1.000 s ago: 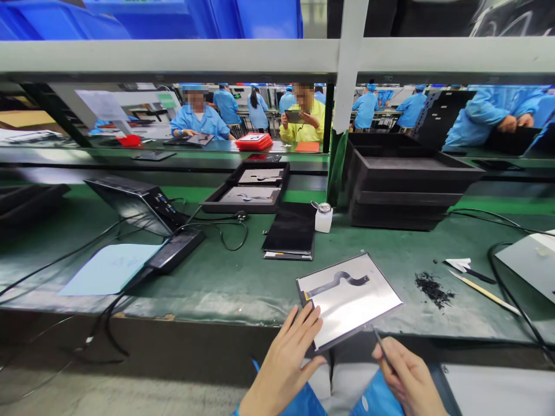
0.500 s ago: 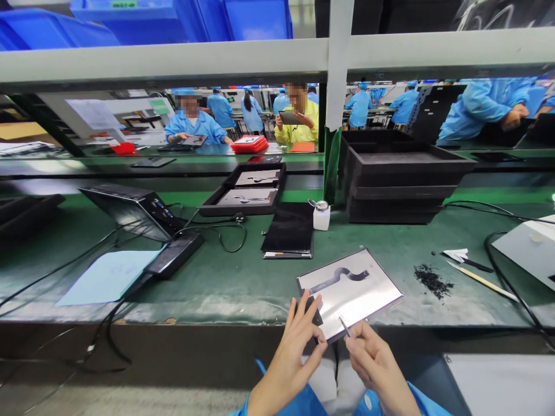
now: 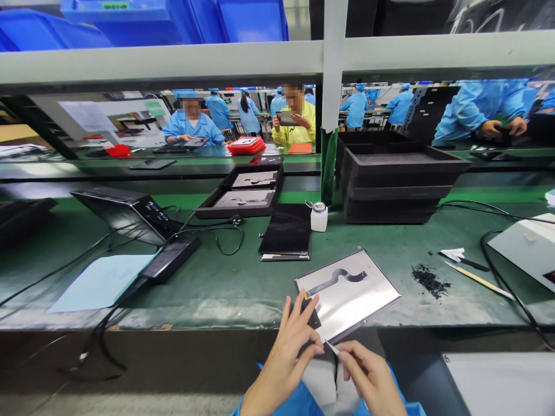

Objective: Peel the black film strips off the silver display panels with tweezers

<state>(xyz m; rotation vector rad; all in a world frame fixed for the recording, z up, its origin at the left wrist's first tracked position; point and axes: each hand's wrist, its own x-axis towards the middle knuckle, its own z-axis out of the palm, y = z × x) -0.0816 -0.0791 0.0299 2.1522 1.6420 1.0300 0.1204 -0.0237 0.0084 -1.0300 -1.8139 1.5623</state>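
Note:
A display panel (image 3: pixel 359 303) lies silver back up at the bench's front edge, its near corner jutting past the edge. A dark, curved flex cable (image 3: pixel 342 275) runs across its back. My left hand (image 3: pixel 286 355) is at the panel's lower left; several fingers spread over it, while thumb and index finger pinch at the near corner. A small dark strip (image 3: pixel 313 316) shows beside those fingers. In my right hand (image 3: pixel 368 370) are slim tweezers (image 3: pixel 332 348), their tip touching or almost touching the panel's near corner, close to my left fingertips.
Black scraps (image 3: pixel 430 281) and a yellow-handled pointed tool (image 3: pixel 479 279) lie to the right. Behind the panel are stacked dark screens (image 3: pixel 286 228), a white bottle (image 3: pixel 319 218) and black trays (image 3: pixel 390 196). A tilted monitor (image 3: pixel 125 214) with cables stands left. Co-workers sit beyond the bench.
My right hand has brought the tweezers leftward from the panel's right side, over its back, to the near corner. My left index finger and thumb have curled together there.

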